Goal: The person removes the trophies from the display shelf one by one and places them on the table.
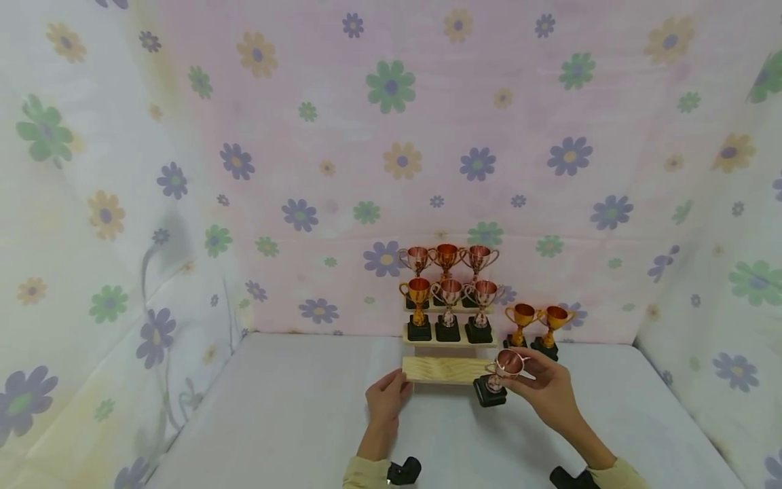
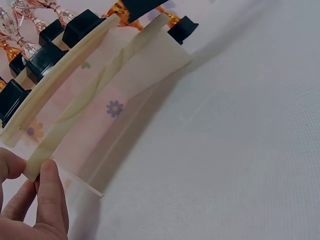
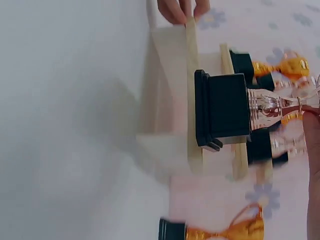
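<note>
Right hand (image 1: 546,388), angled inward, pinches a rose-gold trophy (image 1: 495,382)

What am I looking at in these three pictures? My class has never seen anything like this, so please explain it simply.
There is no machine: a person is working with two bare hands. The wide picture comes from a camera on the head, looking forward and down; the others come from a camera on each wrist, so things appear tilted. On the white table stands a stepped stand. Its two upper wooden shelves carry three trophies each, in gold and pinkish tones. Two gold trophies stand to the right. The left hand pinches the left end of the lowest shelf. The right hand holds a pinkish trophy, tilted, near that shelf's right end.
</note>
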`<state>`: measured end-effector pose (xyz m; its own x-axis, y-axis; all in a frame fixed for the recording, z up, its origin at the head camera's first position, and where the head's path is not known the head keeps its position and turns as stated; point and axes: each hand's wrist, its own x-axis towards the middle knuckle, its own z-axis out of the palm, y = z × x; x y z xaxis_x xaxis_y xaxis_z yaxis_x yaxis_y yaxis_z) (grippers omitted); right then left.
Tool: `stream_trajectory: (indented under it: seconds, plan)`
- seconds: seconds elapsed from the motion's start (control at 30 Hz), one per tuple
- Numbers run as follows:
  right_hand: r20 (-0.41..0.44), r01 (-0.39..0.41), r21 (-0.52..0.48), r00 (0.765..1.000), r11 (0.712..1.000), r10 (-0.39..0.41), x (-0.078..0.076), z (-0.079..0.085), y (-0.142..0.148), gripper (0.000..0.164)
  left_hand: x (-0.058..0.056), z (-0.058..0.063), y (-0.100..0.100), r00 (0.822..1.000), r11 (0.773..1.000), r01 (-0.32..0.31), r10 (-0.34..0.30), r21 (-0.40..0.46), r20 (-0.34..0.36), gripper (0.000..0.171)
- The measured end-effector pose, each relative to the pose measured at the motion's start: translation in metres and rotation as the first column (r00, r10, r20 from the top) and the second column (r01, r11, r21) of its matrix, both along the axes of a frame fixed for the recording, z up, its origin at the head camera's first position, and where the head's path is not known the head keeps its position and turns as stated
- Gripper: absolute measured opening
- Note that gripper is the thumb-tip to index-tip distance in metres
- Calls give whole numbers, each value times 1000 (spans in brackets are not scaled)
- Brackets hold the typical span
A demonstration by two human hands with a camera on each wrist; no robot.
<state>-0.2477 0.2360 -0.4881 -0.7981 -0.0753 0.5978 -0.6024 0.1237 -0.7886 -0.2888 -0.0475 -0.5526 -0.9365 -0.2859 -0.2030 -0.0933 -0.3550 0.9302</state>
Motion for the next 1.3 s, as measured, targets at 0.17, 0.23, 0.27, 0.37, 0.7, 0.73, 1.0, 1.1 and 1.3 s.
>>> stream_trajectory:
  seconds: [0.17, 0.23, 0.27, 0.37, 0.7, 0.73, 1.0, 1.1, 1.3]
  plan:
    - [11, 138, 1, 990, 990, -138, 10, -2, 34, 54, -2, -2, 0, 1000, 1000, -4, 4, -2, -6, 31]
    - [37, 225, 39, 973, 974, -226, 14, -4, 48, 55, -2, -3, 0, 1000, 1000, -1, 1, -7, -7, 31]
    - [48, 266, 61, 962, 962, -269, 16, -5, 55, 55, -2, -3, 0, 1000, 1000, -2, 1, -9, -8, 31]
    - [69, 356, 93, 929, 930, -362, 17, -9, 78, 53, -1, -3, -1, 1000, 1000, 0, 0, -9, -3, 30]
    - [95, 424, -6, 902, 906, -421, 4, -24, 139, 52, 0, 2, -1, 1000, 1000, -4, 4, -24, 22, 31]
    - [100, 429, -2, 899, 903, -426, 2, -24, 143, 52, 0, 2, 0, 1000, 1000, -4, 4, -25, 20, 31]
    - [139, 485, 186, 848, 854, -512, -19, -16, 168, 51, 1, 4, 1, 1000, 1000, 15, -15, -10, 8, 31]
    - [162, 446, 233, 859, 864, -486, -30, -13, 172, 49, 2, 4, -1, 1000, 1000, 5, -5, -21, 19, 31]
    - [114, 414, 278, 882, 867, -458, -50, -10, 175, 48, 2, 2, -2, 1000, 1000, 7, -7, -12, 22, 33]
